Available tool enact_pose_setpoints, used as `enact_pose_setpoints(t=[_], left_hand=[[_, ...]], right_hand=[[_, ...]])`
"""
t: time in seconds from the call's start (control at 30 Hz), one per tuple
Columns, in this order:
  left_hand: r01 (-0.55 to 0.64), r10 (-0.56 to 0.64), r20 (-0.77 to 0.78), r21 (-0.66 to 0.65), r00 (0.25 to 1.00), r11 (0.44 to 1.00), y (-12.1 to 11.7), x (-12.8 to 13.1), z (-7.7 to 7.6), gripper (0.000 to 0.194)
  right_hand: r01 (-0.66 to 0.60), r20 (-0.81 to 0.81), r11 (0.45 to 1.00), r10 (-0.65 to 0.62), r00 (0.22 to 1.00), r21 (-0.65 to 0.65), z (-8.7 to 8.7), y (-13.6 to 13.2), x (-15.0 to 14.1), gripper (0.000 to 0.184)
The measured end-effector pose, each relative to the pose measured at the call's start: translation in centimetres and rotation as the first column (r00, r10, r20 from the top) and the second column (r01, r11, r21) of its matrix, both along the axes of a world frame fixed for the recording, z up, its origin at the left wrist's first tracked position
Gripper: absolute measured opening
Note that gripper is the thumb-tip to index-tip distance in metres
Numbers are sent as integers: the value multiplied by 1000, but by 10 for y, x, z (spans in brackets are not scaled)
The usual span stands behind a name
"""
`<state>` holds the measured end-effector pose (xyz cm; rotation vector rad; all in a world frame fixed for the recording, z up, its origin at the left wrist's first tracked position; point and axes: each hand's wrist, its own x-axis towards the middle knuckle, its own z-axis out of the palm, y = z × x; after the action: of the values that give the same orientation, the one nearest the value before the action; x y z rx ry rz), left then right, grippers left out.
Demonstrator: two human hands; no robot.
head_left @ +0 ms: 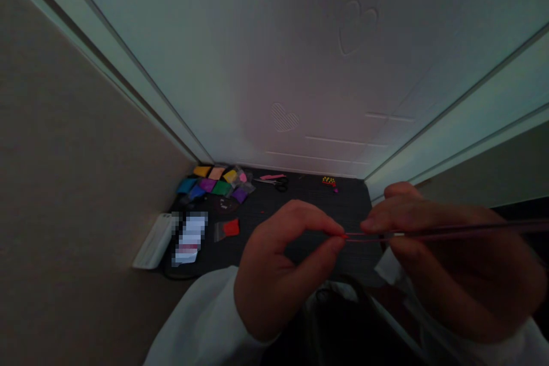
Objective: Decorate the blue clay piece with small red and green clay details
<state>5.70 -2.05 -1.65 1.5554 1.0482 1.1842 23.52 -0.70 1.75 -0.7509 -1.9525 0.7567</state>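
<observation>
My left hand reaches in from the lower middle, thumb and forefinger pinched on a tiny red piece; I cannot make out its exact kind. Two thin pinkish strands stretch from that piece to my right hand. Between thumb and fingers, my right hand grips the strands, where a small pale glint shows. A darker pinkish length carries on past the hand to the right edge. Both hands are held above the dark surface, close to the camera.
Several coloured packets lie at the back left. Scissors, a pink strip and a small yellow-and-red dotted piece lie along the white panel. A red packet, a blurred-out sheet or screen and a white box are left.
</observation>
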Motion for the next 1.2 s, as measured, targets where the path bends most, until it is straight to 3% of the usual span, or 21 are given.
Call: enact_pose_setpoints(t=[0.13,0.73,0.87,1.0,1.2], left_hand=[[7,-7,2,-6,1000,1000,0,0,0,10],[-32,31,-2,-61,1000,998,-4,-4,-4,11],[-104,101,-37,-94,994,990,-3,-15,-16,9],[-200,194,-53,-144,980,969,-1,-29,-35,8],[-378,347,-150,-319,926,869,-3,-54,-72,8]], right_hand=[[10,31,1000,-10,999,-12,0,1,-1,36],[110,-113,994,-110,987,-3,-12,-3,-5,28],[199,-221,980,-191,956,11,-18,-2,-12,22],[237,-222,971,-228,948,15,-28,0,-16,16],[269,-233,960,-281,931,-83,-49,4,-21,19]])
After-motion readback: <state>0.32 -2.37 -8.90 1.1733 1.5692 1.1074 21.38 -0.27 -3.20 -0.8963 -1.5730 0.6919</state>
